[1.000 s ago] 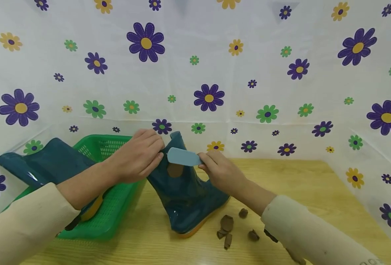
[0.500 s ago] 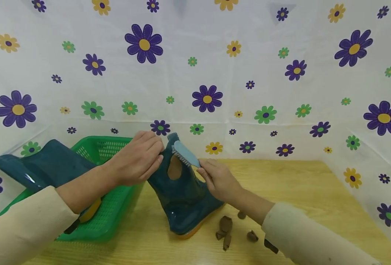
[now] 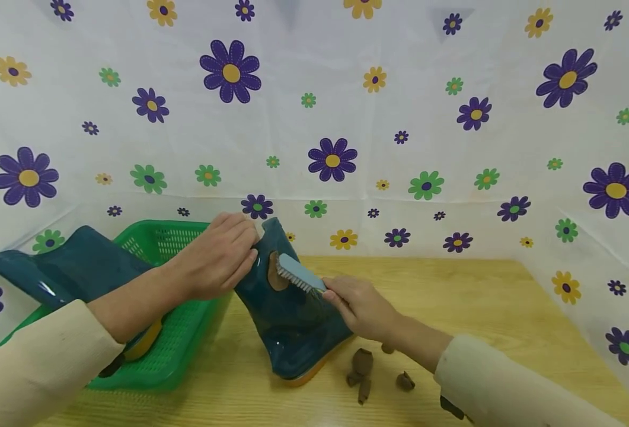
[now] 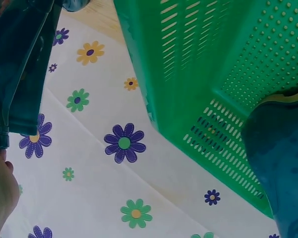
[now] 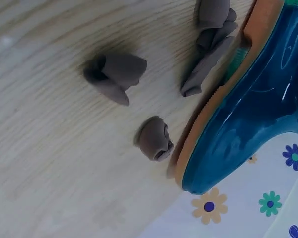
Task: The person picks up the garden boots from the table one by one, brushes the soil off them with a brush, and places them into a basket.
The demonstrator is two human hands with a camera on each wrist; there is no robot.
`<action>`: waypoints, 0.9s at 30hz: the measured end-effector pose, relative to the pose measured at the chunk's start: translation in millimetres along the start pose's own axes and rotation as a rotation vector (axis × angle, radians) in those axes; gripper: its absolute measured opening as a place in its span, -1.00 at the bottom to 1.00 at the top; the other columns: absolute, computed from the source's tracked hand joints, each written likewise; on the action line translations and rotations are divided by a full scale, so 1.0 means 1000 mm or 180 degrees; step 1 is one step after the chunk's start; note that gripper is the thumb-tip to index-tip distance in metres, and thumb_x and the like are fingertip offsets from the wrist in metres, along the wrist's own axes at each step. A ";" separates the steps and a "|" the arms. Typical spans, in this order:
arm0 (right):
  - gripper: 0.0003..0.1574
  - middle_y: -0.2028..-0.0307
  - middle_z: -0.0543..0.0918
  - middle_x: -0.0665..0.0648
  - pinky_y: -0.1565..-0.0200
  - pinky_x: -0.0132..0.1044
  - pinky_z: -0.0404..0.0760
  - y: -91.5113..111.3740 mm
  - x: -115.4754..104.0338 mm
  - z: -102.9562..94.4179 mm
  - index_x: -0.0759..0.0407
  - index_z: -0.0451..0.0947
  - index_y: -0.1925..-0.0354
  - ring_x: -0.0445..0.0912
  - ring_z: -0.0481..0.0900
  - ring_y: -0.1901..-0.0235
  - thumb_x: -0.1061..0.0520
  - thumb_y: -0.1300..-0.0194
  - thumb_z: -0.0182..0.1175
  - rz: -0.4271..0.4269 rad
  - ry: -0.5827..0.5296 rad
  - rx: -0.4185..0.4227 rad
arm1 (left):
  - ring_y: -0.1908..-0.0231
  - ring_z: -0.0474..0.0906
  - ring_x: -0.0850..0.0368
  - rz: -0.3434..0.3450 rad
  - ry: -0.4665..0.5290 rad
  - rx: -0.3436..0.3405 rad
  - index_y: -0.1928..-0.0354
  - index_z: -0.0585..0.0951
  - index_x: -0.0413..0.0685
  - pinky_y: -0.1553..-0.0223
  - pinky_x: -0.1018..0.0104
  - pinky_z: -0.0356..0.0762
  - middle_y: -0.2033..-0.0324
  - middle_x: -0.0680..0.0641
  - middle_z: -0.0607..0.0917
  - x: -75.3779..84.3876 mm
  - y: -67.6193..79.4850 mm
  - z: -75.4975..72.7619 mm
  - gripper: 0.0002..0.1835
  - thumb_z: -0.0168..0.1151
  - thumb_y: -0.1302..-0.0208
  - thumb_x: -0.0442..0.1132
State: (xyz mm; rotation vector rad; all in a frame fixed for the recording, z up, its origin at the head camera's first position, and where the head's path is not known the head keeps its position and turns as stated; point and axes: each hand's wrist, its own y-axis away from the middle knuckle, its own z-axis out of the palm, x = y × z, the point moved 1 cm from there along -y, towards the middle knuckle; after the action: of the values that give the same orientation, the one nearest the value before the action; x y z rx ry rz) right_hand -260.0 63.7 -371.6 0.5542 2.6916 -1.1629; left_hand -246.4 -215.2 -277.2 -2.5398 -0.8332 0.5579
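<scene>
A dark teal rubber boot (image 3: 293, 332) with an orange sole stands tilted on the wooden table, a brown patch (image 3: 275, 279) on its shaft. My left hand (image 3: 220, 255) grips the top edge of the shaft; in the left wrist view that hand (image 4: 2, 188) shows at the left edge beside the boot shaft (image 4: 25, 69). My right hand (image 3: 362, 305) holds a light blue brush (image 3: 300, 274) by its handle, the white bristles right at the brown patch. The right wrist view shows the boot's toe (image 5: 238, 124); the brush is out of sight there.
A green plastic basket (image 3: 186, 332) stands to the left, a second teal boot (image 3: 90, 261) lying in it. Several brown clay-like lumps (image 3: 363, 362) lie on the table (image 3: 453, 296) right of the standing boot. A flowered white sheet (image 3: 389, 118) rises behind.
The brush has turned from its flat back showing to bristles facing the shaft, and has come down to the brown patch. The boot leans slightly more to the left. My left hand keeps its grip.
</scene>
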 end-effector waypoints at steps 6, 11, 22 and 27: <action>-0.72 0.53 0.44 0.07 0.46 -0.44 0.33 -0.014 -0.007 0.007 0.35 0.60 0.08 -0.22 0.30 0.53 0.21 -0.54 -0.01 0.0332 -0.0077 0.0300 | 0.26 0.32 -0.01 0.0095 -0.0062 0.0086 0.26 0.45 -0.17 0.05 0.08 0.30 0.42 -0.06 0.40 0.000 0.000 0.002 -0.67 -0.26 -0.51 -0.13; -0.78 0.49 0.50 0.06 0.41 -0.45 0.39 -0.005 -0.010 0.011 0.30 0.60 0.10 -0.22 0.37 0.48 0.25 -0.51 0.02 0.0169 -0.0156 -0.0069 | 0.24 0.35 -0.04 0.0212 -0.0256 0.0067 0.22 0.48 -0.22 0.05 0.07 0.35 0.38 -0.10 0.47 0.001 -0.002 0.002 -0.46 -0.48 -0.56 -0.03; -0.54 0.43 0.54 0.11 0.44 -0.44 0.41 0.003 -0.005 0.001 0.39 0.57 0.01 -0.17 0.38 0.47 0.10 -0.61 -0.16 -0.0030 0.0103 0.0501 | 0.30 0.29 -0.02 0.0064 -0.0261 -0.0056 0.27 0.45 -0.19 0.11 0.09 0.29 0.45 -0.07 0.38 -0.006 -0.001 0.004 -0.77 -0.13 -0.42 -0.19; -0.50 0.35 0.57 0.12 0.40 -0.44 0.43 -0.018 -0.012 0.003 0.37 0.54 -0.12 -0.15 0.41 0.42 0.04 -0.62 -0.17 0.0061 0.0399 0.0338 | 0.31 0.29 -0.03 0.0160 -0.0322 0.0118 0.30 0.45 -0.19 0.14 0.09 0.28 0.45 -0.08 0.39 -0.005 -0.001 0.004 -0.65 -0.27 -0.48 -0.15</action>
State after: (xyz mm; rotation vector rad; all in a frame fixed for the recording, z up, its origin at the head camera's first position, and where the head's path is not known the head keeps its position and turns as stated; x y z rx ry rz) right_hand -255.9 46.5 -358.5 0.6892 2.7326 -1.3141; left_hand -252.5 -216.2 -278.7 -2.5223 -0.7879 0.7164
